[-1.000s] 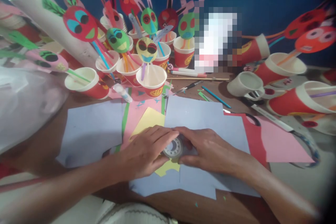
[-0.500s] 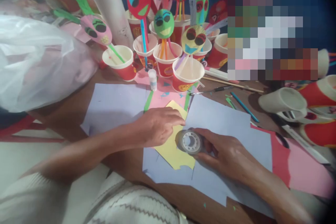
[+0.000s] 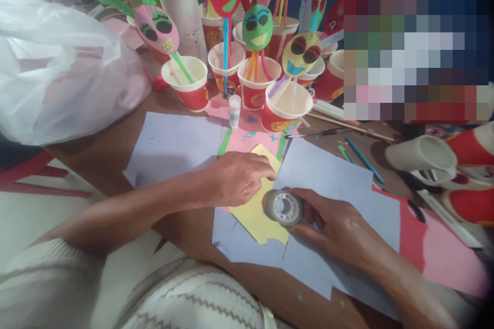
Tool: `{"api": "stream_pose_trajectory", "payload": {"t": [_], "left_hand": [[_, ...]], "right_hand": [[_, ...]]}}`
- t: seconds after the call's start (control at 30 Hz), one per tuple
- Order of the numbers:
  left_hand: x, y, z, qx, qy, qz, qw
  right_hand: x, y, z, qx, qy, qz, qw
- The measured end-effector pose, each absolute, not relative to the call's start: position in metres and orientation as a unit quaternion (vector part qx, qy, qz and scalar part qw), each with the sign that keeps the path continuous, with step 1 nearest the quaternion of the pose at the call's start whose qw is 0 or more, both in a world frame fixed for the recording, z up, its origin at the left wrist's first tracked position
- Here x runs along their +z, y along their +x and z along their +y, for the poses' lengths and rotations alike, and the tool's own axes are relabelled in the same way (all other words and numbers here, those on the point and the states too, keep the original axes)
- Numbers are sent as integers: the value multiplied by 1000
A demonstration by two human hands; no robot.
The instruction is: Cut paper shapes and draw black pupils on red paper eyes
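My right hand (image 3: 334, 223) grips a roll of clear tape (image 3: 284, 206) between thumb and fingers, its white core facing up, over a yellow paper piece (image 3: 257, 221). Just left of the roll is my left hand (image 3: 235, 179), palm down, with fingers curled in and the forefinger bent towards the tape. Whatever its fingertips hold, if anything, cannot be made out. The yellow paper has a notched lower edge and lies on pale blue sheets (image 3: 328, 159), partly covered by my left hand. Another pale blue sheet (image 3: 173, 136) lies beyond my left forearm.
Red-and-white paper cups (image 3: 185, 87) holding paper faces on coloured sticks stand at the back. A glue stick (image 3: 234, 111) stands before them. To the right are a pen (image 3: 328, 132), a blue pencil (image 3: 365, 159) and a white mug (image 3: 420, 157). A white plastic bag (image 3: 65, 72) bulges at left.
The view has shifted slightly, moving the cups a little right. My left forefinger is bent further down. My right hand keeps its hold on the tape roll.
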State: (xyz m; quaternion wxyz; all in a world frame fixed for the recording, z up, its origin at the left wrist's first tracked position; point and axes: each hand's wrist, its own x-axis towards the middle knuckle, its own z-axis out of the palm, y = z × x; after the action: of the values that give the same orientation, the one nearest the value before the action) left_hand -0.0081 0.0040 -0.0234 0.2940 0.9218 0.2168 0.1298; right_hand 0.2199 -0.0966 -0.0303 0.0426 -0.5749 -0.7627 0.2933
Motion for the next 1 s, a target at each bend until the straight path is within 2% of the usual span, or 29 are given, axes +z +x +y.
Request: {"api": "stream_pose_trajectory", "payload": {"t": [0.5,0.77,1.0], "left_hand": [[-16,-6,-4,172,915,161,326],[-24,1,-26,80,981,44,171],[-29,1,-34,62,992,44,99]], "right_hand": [[-32,222,-98,292,-559,-774,53],[-33,220,-97,288,-560,-775,60],[-31,220,-97,300,-566,-765,63]]}}
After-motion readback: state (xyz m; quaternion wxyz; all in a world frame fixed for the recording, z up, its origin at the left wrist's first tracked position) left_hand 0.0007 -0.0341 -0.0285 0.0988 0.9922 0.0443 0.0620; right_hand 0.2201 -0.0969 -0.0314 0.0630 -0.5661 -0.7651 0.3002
